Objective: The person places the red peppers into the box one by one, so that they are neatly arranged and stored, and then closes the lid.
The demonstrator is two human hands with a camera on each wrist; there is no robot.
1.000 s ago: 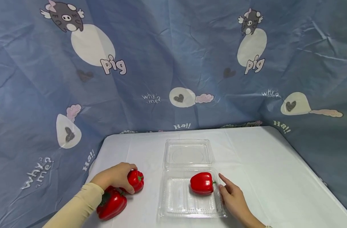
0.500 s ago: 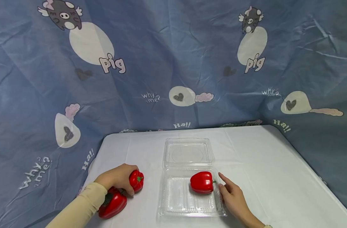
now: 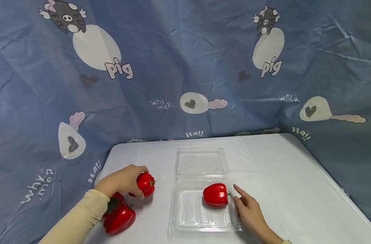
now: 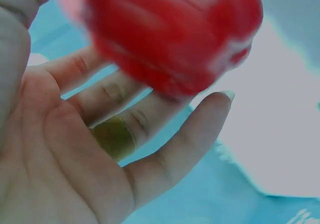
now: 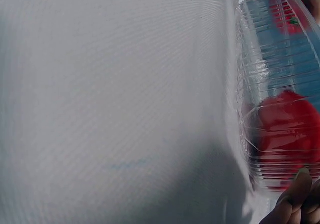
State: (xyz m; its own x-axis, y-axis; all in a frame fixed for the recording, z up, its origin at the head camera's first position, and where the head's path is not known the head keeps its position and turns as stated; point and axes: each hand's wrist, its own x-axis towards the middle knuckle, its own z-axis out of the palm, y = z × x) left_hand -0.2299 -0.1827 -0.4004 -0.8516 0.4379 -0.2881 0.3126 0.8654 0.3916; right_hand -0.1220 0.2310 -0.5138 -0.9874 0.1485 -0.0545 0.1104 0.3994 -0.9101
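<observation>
My left hand [image 3: 127, 180] grips a red bell pepper [image 3: 146, 184] from above, green stem facing right, at the left of the table. In the left wrist view the pepper [image 4: 170, 29] sits against the fingers and looks blurred. More red bell peppers lie beneath my left wrist, the nearest [image 3: 121, 220] in plain sight and another partly hidden by the arm. An opened clear plastic clamshell container [image 3: 185, 218] stands mid-table, with one red bell pepper [image 3: 215, 195] in its base. My right hand [image 3: 249, 211] touches the container's right rim, index finger extended.
The container's lid [image 3: 200, 164] lies folded back behind its base. A white cloth covers the table [image 3: 289, 186]. Behind it hangs a blue patterned curtain [image 3: 161, 67], which also closes off both sides.
My left hand has risen with the red bell pepper, away from the other peppers, uncovering more of them. My right hand and the container stay where they were.
</observation>
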